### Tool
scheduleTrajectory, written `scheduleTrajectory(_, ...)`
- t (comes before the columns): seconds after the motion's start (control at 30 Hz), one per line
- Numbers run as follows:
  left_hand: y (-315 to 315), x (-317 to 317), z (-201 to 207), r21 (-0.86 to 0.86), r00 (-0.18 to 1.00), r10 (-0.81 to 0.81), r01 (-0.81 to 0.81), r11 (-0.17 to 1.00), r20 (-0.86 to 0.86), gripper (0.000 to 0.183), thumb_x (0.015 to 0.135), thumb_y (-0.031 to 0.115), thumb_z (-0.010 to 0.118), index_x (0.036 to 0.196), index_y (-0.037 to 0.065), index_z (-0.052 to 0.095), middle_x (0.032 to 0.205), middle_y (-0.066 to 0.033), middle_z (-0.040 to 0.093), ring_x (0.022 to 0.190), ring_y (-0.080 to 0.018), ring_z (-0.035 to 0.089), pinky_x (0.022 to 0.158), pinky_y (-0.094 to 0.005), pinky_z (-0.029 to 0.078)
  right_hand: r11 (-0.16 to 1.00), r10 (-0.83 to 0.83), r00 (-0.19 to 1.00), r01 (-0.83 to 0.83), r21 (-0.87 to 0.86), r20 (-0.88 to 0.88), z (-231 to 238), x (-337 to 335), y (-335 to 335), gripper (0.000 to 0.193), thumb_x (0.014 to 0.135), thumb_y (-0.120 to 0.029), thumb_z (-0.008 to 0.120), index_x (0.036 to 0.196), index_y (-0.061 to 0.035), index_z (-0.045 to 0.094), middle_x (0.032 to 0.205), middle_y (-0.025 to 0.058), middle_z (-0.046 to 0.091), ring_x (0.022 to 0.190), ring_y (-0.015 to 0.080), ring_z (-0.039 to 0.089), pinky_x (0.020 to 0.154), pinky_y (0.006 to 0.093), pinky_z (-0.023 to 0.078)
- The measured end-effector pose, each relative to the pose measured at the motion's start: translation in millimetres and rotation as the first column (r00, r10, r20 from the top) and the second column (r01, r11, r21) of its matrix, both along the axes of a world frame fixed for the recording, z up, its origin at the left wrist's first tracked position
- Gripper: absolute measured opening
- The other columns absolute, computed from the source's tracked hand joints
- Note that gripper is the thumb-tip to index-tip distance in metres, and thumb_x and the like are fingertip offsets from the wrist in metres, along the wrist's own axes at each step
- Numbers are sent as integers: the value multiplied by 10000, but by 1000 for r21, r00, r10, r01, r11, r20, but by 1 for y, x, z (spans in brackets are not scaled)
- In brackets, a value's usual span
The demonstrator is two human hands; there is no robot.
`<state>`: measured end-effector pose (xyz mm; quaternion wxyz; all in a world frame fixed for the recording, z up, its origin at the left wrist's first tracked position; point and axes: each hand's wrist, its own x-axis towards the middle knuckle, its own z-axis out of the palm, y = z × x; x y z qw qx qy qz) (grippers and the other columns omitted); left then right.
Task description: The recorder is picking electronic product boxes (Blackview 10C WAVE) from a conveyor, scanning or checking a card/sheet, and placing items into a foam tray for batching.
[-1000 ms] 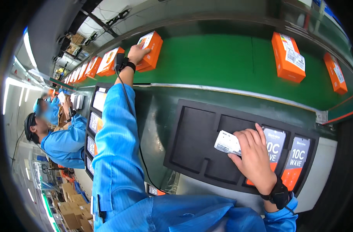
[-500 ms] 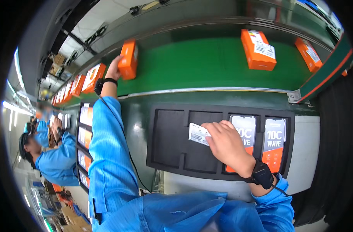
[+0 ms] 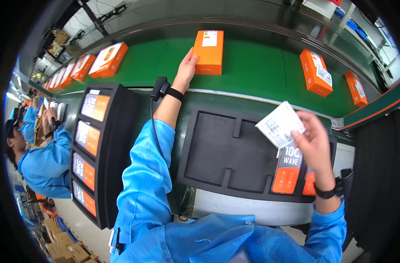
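Note:
My left hand (image 3: 185, 70) reaches out over the green conveyor belt and grips the left side of an orange box (image 3: 208, 55), its far fingers hidden. A white and coloured label sits on top of that box. In my raised right hand (image 3: 313, 138) a small white sheet of printed labels (image 3: 280, 124) is pinched between thumb and fingers. Below it lies a black foam tray (image 3: 208, 151) with several compartments. Two phones with printed grey and orange fronts rest in its right part: one phone (image 3: 285, 177) shows well, the other is partly behind my right hand and wrist.
Left of my left arm stands a stack of black trays (image 3: 112, 144) with several phones in the top one. More orange boxes (image 3: 108, 60) line the belt (image 3: 257, 61) at far left, and two sit at right. A co-worker in a blue sleeve (image 3: 49, 164) works at the left.
My left hand and the orange box have moved right along the belt. The right hand has lifted the label sheet up and right from above the tray. My view has shifted too.

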<state>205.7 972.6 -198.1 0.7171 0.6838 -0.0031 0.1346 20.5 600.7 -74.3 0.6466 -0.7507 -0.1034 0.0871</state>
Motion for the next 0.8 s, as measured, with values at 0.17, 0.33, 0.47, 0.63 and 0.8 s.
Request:
scheduleTrajectory(0.17,-1,-1,6,3,999,-51,51,999,7,499,1016,236,393,1437,-23,320,1437,-144,424,1323,-204,403,1090,-286,288,949,24,983,35,-312,183,22,88,13,228,908,-107,578,1093,25,600,781,-9,592,568,27,465,497,185,383)
scheduleTrajectory(0.33,-8,2,11,-173,1000,-16,13,985,-12,499,1018,310,380,1377,-36,391,1299,-194,523,1176,-227,529,1016,-331,399,942,177,950,-88,-324,256,3,188,84,254,859,-72,607,1110,-44,630,747,-26,588,606,36,460,517,194,361)
scheduleTrajectory(0.47,6,-5,0,-188,1000,-8,6,982,-6,479,1017,301,385,1362,-31,402,1184,-180,582,1085,-222,571,958,-332,446,925,188,958,-98,-367,218,-36,235,157,317,881,-146,621,1176,-33,603,873,-3,600,744,65,505,633,213,410)
scheduleTrajectory(0.63,-4,3,-31,-204,994,-33,53,978,101,457,983,277,477,1334,-13,436,1092,-143,606,917,-203,607,821,-327,510,865,121,871,143,-481,477,-52,243,128,488,855,-269,663,1252,-9,551,1221,170,598,1110,253,586,949,365,460)
scheduleTrajectory(0.8,-12,-3,-15,149,997,76,-77,986,14,410,942,207,529,1283,-17,488,1060,-133,631,897,-188,615,770,-308,517,820,73,816,279,-500,574,-23,173,54,402,867,-169,637,1252,-92,550,1256,118,502,870,181,621,779,308,506)
